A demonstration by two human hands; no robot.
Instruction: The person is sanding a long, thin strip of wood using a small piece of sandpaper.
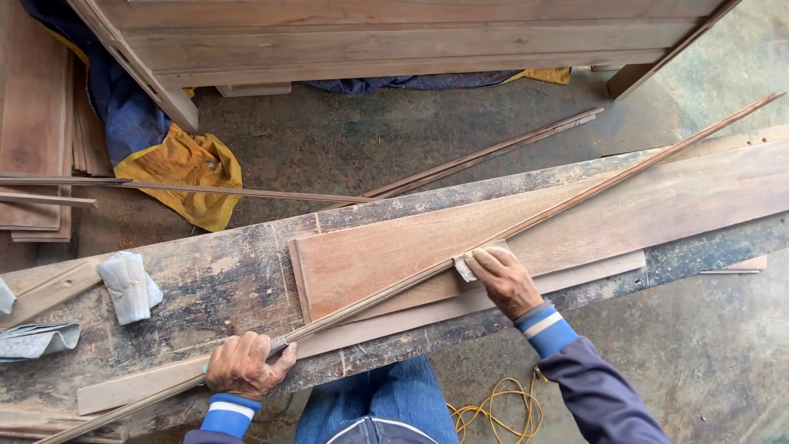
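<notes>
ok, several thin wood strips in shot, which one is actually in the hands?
The long strip lying diagonally across the bench boards: left hand holds its near end, right hand presses sandpaper on it. The others lie on the floor, untouched.

Long thin wooden strip (526,224), reddish brown, matt and smooth-looking, gripped in left hand (242,366). Folded pale sandpaper (465,265), dull, pressed on it under right hand (505,279). Bare planed board (575,222) beneath, warm brown, matt with fine grain. Workbench (222,279) of old wood, rough, scuffed, stained black. Crumpled grey paper (129,285), matt. Yellow cloth (185,168), creased. Concrete floor (329,140), rough.
</notes>
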